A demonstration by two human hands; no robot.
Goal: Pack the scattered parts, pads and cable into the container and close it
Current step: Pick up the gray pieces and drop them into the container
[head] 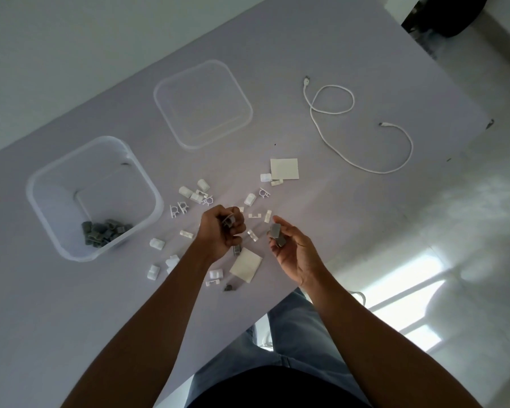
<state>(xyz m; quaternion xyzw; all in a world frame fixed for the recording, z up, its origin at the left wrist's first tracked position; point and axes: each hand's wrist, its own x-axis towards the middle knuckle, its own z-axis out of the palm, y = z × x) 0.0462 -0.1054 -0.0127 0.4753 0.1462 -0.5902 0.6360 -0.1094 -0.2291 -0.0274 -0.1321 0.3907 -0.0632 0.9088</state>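
Note:
A clear plastic container (56,245) stands at the left with several grey clips (103,232) heaped in its near corner. Its clear lid (202,104) lies flat behind it. A white cable (333,113) is looped at the back right. Two pale square pads lie on the table, one (284,169) behind the hands and one (246,266) under them. Several white clips (195,194) are scattered around. My left hand (221,234) is curled around grey clips (228,221). My right hand (292,251) pinches grey clips (276,233) between thumb and fingers.
The grey table (100,304) ends just right of the cable and runs diagonally past my legs (292,334). A single grey clip (228,288) lies near the front edge. A dark object (448,16) stands on the floor at the top right.

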